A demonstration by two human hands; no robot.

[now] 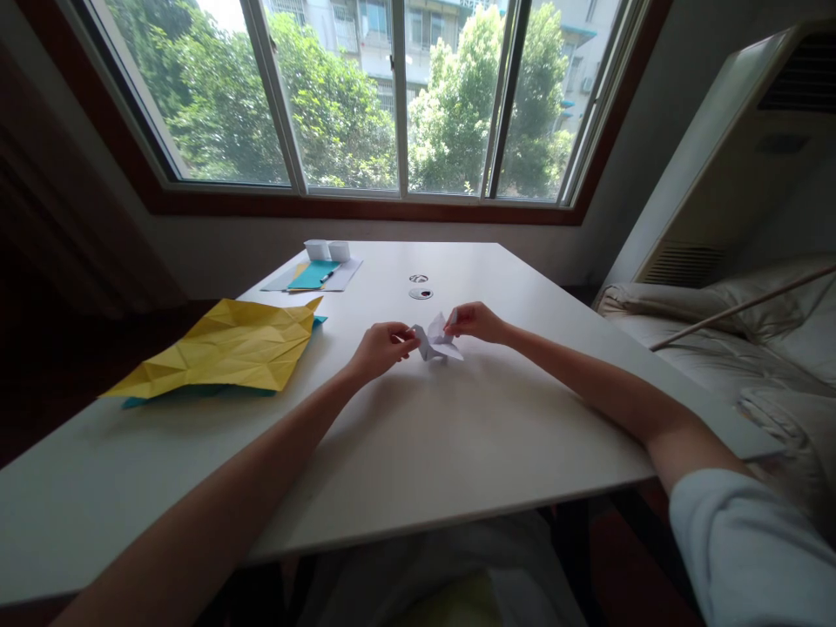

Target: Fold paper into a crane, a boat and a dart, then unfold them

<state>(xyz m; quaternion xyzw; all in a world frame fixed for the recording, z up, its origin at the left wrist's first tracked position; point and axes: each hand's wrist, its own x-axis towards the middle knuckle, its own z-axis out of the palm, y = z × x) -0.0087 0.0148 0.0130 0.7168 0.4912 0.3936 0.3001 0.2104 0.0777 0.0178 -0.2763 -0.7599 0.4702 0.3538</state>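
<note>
Head-worn view, looking forward and down, table (457, 453) close, window (392, 96) beyond

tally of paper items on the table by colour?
White folded paper, held by left hand and right hand: 1
Yellow creased sheet: 1
Teal sheet under the yellow one: 1
Teal sheet at the far edge: 1
White sheets beneath it: 1 stack
Total: 5

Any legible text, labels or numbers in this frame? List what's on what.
None readable.
White folded paper held by the left hand and right hand: blank.
Yellow creased sheet: no print.
Papers at the far edge of the table: too small to tell whether they carry text.
</note>
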